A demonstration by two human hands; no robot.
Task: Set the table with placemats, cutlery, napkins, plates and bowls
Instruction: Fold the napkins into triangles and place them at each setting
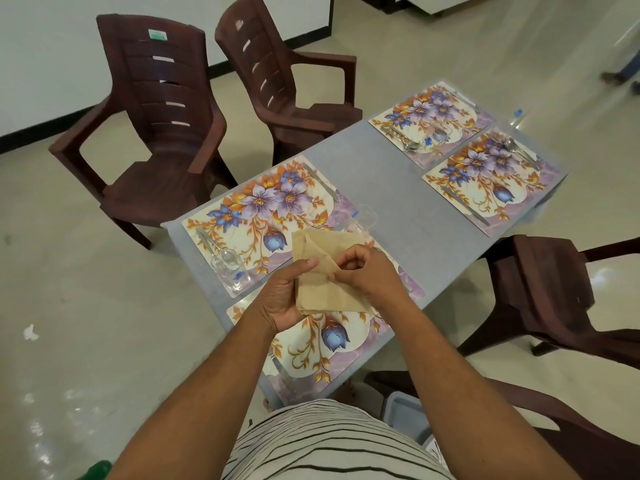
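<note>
Both hands, left hand (282,292) and right hand (367,271), pinch a brown napkin (322,268) above the table's (381,181) near end, folding it; next, probably laying it on a placemat (263,209).

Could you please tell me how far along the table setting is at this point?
Done: four floral placemats lie on the table, for example the far one, with cutlery and glasses on several. In hand: left hand and right hand hold a brown napkin. Left: no napkins, plates or bowls laid yet.
</note>
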